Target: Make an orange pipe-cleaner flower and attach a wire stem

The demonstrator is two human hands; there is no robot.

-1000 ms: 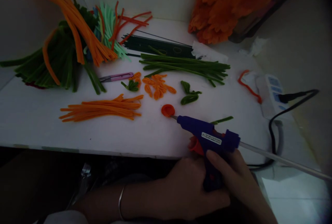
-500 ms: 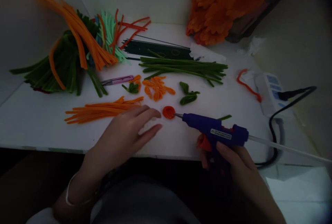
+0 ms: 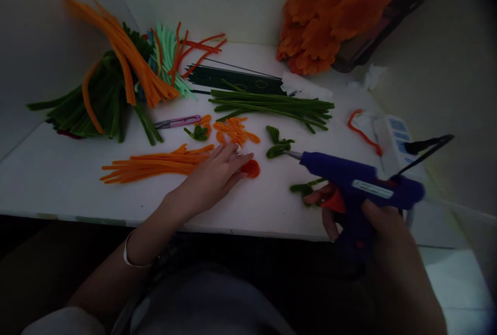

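My right hand grips a purple glue gun by its handle, a finger by the orange trigger; its nozzle points left above the white table. My left hand lies on the table with fingers stretched toward a small orange coil, fingertips touching its left side. Folded orange petal pieces and folded green pieces lie just beyond.
Straight orange stems, green stems, a mixed pile of pipe cleaners and pink-handled snips lie on the table. Orange fluffy flowers sit at the back. A power strip with a black cord lies at the right edge.
My left hand left the glue gun and reached across to the orange coil. My right hand pulled the gun back to the right, its nozzle now away from the coil.
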